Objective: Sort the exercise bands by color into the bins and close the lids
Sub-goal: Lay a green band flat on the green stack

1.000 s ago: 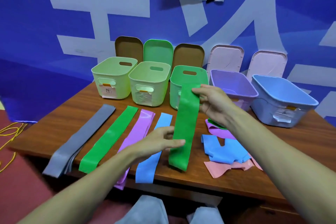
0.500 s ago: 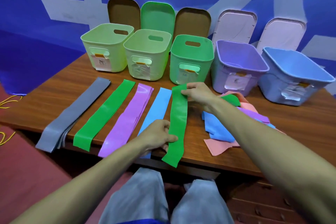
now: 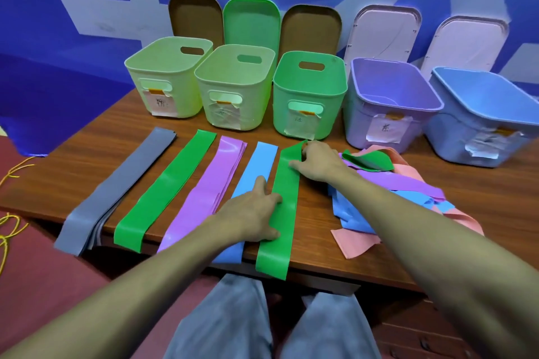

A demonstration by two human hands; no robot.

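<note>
Here the risk lies at the wooden tabletop edge: the flat green rubber band under both hands overhangs it toward the person, and a careless release could let it slide off. Left of that band lie a grey band stack, a second green strip, a violet stack and a blue strip. The left hand presses the band's lower half, fingers spread flat, gripping nothing. The right hand pinches the band's far end, fingers closed on its curled corner. Right of the band sits a tangled mixed heap. Beyond the band stands the open green plastic bin, empty as far as I can see.
</note>
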